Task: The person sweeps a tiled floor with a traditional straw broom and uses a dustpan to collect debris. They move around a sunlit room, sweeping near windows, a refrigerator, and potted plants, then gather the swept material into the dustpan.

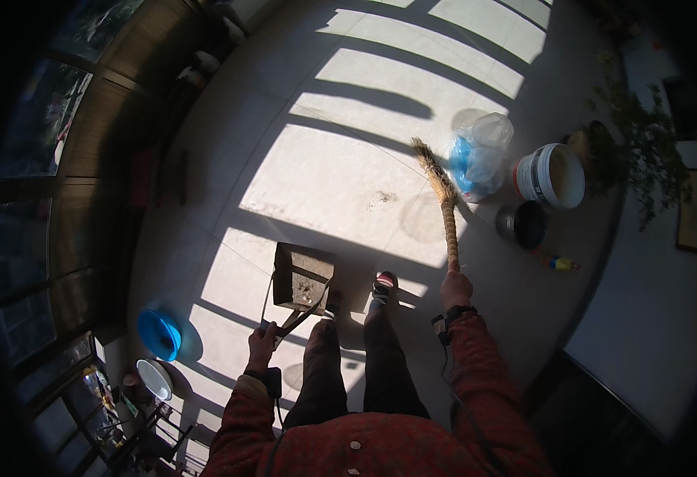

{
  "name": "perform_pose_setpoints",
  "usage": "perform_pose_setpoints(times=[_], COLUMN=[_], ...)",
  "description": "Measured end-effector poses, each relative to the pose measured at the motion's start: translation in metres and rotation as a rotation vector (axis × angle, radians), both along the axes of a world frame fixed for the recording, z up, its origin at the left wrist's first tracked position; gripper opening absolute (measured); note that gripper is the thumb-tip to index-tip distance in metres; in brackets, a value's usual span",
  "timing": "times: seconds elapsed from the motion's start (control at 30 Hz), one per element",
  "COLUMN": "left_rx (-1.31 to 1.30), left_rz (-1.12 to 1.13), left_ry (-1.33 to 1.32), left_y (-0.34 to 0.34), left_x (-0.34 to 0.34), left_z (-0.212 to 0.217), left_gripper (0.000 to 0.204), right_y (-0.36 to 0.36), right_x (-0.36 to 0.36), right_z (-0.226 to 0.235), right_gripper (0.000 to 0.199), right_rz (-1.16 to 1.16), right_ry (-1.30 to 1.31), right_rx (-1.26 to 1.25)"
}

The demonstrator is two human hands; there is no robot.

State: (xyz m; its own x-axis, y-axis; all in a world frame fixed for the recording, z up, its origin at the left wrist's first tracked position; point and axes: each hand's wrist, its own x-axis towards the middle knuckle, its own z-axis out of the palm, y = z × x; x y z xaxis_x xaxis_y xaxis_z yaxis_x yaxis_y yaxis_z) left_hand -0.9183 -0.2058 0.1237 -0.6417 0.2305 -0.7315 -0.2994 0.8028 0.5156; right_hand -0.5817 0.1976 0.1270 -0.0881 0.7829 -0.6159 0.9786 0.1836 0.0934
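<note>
My right hand (456,291) is closed round the handle end of a straw broom (446,191), held out ahead to the right. The broom's frayed bristles point away from me, close to a plastic bag. On the left, my left hand (262,347) grips the handle of a dustpan (305,276), a boxy, brownish pan with thin bars running up its sides. Bits of debris lie inside the pan, which is just ahead of my feet. A small patch of dirt (380,199) shows on the pale floor between broom and dustpan.
Right of the broom stand a clear plastic bag with something blue (484,155), a white bucket (551,176), a dark pot (523,225) and a leafy plant (642,143). At left are a blue basin (159,335) and a white basin (154,379). Sunlight stripes the floor (340,175).
</note>
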Motion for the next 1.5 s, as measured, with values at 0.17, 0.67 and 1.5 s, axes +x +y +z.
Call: perform_pose_setpoints(times=[0.17, 0.67, 1.5], left_rx=[-0.002, -0.125, -0.077], left_rz=[0.024, -0.035, -0.471], left_ry=[0.011, 0.046, 0.11], left_y=[-0.016, -0.073, 0.09], left_x=[-0.006, -0.028, -0.024], left_z=[0.001, -0.024, -0.023], left_gripper=[0.044, 0.053, 0.056], right_y=[-0.089, -0.114, -0.076], right_x=[-0.061, -0.049, 0.077], right_z=[-0.013, 0.076, 0.045], right_gripper=[0.057, 0.058, 0.055], right_rz=[-0.151, -0.018, 0.455], right_ry=[0.15, 0.25, -0.074], right_rx=[-0.154, 0.047, -0.054])
